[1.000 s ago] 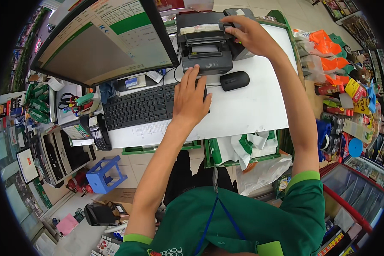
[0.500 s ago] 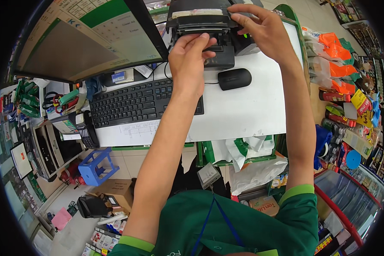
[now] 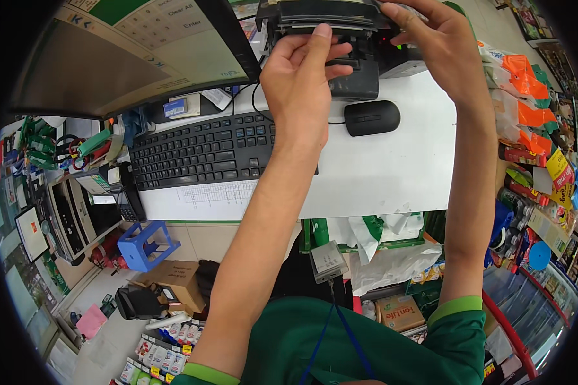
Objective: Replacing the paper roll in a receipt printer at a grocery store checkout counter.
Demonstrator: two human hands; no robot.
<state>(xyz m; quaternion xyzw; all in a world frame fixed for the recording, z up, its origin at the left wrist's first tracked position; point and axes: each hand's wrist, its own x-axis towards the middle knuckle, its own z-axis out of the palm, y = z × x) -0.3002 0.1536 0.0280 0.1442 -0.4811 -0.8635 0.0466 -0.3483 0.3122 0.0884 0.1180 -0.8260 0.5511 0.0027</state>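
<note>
A black receipt printer stands at the far side of the white counter, its cover raised and its inner parts showing. My left hand is in front of the opening, thumb up and fingers loosely apart. Nothing shows in it, and some fingertips lie near or against the printer's inside. At the cover's right corner, my right hand pinches the edge between thumb and forefinger; its upper part runs to the picture's top edge. A black mouse and a black keyboard lie nearer to me.
A monitor leans in at the upper left. On the counter's left end sits a dark desk phone. Below are a blue stool, a cardboard box and a green bin with plastic bags. Filled shelves line the right side.
The view has shifted, so the printer and both hands sit higher and farther right. My left hand stays at the printer's opening; my right hand stays on the cover's corner.
</note>
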